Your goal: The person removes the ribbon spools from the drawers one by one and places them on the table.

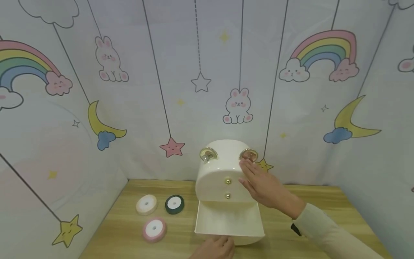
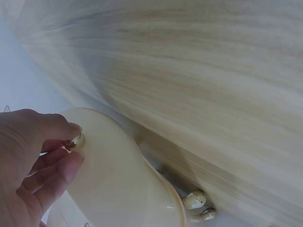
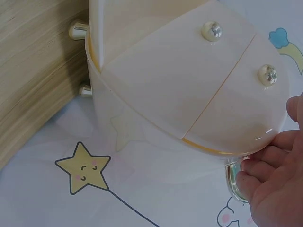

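Observation:
A glossy cream storage box [image 1: 223, 158] with rounded top, gold knobs and two gold ears stands on the table. Its bottom drawer [image 1: 229, 219] is pulled out, and the inside shows bare. At the drawer's front is my left hand [image 1: 215, 248]; in the left wrist view its thumb and fingers pinch the drawer's gold knob [image 2: 80, 140]. My right hand [image 1: 266, 189] rests against the upper right side of the box, fingers extended. In the right wrist view, its fingertips lie beside a gold ear [image 3: 235, 182], below the top drawer [image 3: 232, 99].
Left of the box lie three ribbon rolls: cream [image 1: 146, 204], dark green [image 1: 174, 204] and pink [image 1: 154, 229]. A small black object [image 1: 295, 229] shows beside the right sleeve. Behind the wooden table [image 1: 310, 201] hangs a printed cloth [image 1: 200, 118].

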The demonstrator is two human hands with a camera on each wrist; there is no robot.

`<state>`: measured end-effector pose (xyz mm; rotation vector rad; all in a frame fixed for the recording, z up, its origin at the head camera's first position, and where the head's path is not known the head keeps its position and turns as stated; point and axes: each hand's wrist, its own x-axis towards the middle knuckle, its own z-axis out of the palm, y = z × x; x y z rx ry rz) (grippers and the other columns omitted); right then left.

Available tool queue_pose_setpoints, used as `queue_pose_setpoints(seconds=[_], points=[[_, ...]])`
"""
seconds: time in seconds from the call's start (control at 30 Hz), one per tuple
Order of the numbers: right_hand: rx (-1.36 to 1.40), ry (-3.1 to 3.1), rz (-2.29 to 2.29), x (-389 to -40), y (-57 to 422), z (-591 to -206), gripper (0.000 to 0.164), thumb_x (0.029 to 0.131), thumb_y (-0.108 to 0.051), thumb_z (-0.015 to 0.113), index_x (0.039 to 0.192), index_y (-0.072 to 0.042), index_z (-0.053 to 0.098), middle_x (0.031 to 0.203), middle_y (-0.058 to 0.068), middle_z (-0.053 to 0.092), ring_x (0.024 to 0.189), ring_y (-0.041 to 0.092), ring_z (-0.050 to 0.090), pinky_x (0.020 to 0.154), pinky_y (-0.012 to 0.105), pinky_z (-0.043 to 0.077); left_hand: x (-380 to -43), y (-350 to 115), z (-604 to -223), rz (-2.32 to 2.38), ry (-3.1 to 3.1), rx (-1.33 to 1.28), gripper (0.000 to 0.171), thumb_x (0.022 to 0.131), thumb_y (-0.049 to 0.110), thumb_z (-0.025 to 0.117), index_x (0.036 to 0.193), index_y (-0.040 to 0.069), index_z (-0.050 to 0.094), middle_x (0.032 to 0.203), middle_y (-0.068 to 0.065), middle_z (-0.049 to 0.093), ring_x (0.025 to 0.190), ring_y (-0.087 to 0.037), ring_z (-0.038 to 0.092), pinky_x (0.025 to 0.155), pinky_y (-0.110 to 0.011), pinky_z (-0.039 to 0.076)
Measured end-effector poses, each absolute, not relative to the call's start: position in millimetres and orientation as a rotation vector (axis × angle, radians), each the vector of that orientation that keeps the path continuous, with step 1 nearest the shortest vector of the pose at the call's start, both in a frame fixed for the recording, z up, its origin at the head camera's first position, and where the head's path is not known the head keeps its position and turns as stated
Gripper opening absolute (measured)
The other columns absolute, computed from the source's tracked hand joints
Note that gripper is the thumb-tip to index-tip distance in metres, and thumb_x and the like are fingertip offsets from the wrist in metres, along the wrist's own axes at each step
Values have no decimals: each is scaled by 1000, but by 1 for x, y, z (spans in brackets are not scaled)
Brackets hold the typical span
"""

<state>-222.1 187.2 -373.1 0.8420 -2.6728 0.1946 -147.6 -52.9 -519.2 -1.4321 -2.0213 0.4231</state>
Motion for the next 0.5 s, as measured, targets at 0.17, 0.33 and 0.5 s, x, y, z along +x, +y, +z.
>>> queue_pose_setpoints(seconds=[0.17, 0.33, 0.5], points=[[833, -2674, 192, -221, 187, -375, 63, 110, -33, 50, 157, 7, 39, 164, 25, 42, 153, 41, 42, 120, 56, 42, -147, -52, -520, 391, -2057, -1443, 23, 98, 45, 64, 81, 29, 63, 82, 15, 53, 69, 3, 42, 52, -12, 24], [821, -2699, 201, -220, 185, -375, 64, 111, -35, 49, 158, 6, 37, 165, 23, 40, 154, 41, 40, 120, 56, 42, -144, -52, -518, 380, -2132, -1452, 21, 98, 44, 64, 84, 29, 63, 84, 14, 52, 69, 3, 40, 52, -12, 21], [811, -2699, 202, -220, 184, -373, 63, 111, -34, 49, 158, 6, 37, 165, 23, 40, 154, 40, 40, 121, 56, 41, -142, -50, -518, 331, -2204, -1464, 20, 100, 42, 64, 86, 28, 63, 86, 14, 51, 70, 3, 39, 53, -11, 22]])
